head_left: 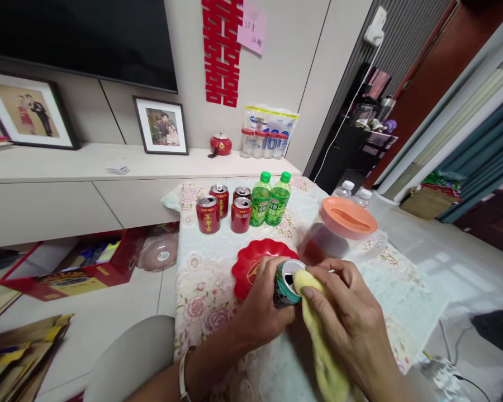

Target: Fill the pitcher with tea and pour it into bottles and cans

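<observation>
My left hand [265, 304] is wrapped round a dark green drink can [285, 290], tilted with its opened top toward me. Pinched in my right hand [352, 312] is a yellow cloth [324, 357], its bunched end pressed on the can's lid by the mouth hole. The cloth's lower part hangs down over the table. Just behind the can lies a red scalloped plate [243, 268], partly covered by my left hand. To the right of the plate is a clear pitcher [324, 245] with an orange lid.
Several red cans [208, 215] stand at the table's back left, beside two green-capped bottles [260, 201]. Two clear bottles [344, 188] are behind the pitcher. A flowered cloth covers the table [209, 279]. A grey stool [132, 357] is at the left front.
</observation>
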Action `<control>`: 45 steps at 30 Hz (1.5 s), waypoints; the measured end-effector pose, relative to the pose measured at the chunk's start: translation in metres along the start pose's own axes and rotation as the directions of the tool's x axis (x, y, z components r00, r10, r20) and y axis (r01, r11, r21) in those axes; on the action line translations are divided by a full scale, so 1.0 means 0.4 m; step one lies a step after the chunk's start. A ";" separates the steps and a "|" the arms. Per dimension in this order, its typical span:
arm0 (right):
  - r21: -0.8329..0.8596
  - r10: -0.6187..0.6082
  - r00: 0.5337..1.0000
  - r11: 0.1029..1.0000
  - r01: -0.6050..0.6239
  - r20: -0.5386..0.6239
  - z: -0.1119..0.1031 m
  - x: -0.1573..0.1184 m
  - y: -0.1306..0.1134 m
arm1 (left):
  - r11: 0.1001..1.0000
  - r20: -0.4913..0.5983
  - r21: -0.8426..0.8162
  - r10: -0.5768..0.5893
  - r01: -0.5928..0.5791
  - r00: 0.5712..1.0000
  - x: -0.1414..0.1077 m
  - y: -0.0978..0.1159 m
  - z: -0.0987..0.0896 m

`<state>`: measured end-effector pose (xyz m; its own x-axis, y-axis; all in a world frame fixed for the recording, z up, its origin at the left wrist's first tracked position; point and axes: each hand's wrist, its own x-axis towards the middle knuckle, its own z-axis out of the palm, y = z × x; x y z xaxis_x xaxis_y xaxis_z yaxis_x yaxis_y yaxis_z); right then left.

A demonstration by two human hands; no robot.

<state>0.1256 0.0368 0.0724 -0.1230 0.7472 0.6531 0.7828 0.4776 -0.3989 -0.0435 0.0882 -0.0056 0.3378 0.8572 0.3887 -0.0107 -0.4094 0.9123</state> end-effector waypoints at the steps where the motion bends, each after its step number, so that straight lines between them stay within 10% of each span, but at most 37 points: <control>1: -0.015 -0.043 0.998 0.999 0.043 0.048 -0.009 0.011 -0.005 | 1.000 0.005 0.018 0.023 -0.023 1.000 -0.001 -0.003 0.002; 7: -0.016 -0.201 0.958 0.978 0.208 0.205 -0.019 0.058 -0.012 | 0.986 0.096 0.070 0.141 -0.148 0.985 -0.013 -0.017 0.013; 21: -0.309 -0.020 0.983 0.948 0.077 0.185 0.006 0.045 -0.005 | 0.979 -0.106 0.192 0.085 -0.064 0.991 -0.012 -0.019 0.024; 28: -0.227 -0.091 0.993 0.971 0.071 -0.080 -0.001 0.051 0.000 | 0.991 -0.076 0.136 0.026 -0.016 0.997 -0.010 -0.015 0.025; 38: -0.240 -0.147 0.965 0.950 0.199 0.218 0.001 0.046 0.011 | 0.967 -0.018 0.205 0.158 -0.151 0.987 -0.014 -0.020 0.018; 45: -0.373 -0.062 0.950 0.910 0.179 0.306 -0.012 0.039 0.031 | 0.977 -0.114 0.213 0.027 -0.002 0.993 -0.015 -0.020 0.033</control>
<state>0.1363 0.0521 0.0810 -0.3520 0.8219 0.4480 0.9181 0.3963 -0.0058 -0.0331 0.0824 -0.0170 0.2276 0.8758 0.4256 0.1895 -0.4686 0.8629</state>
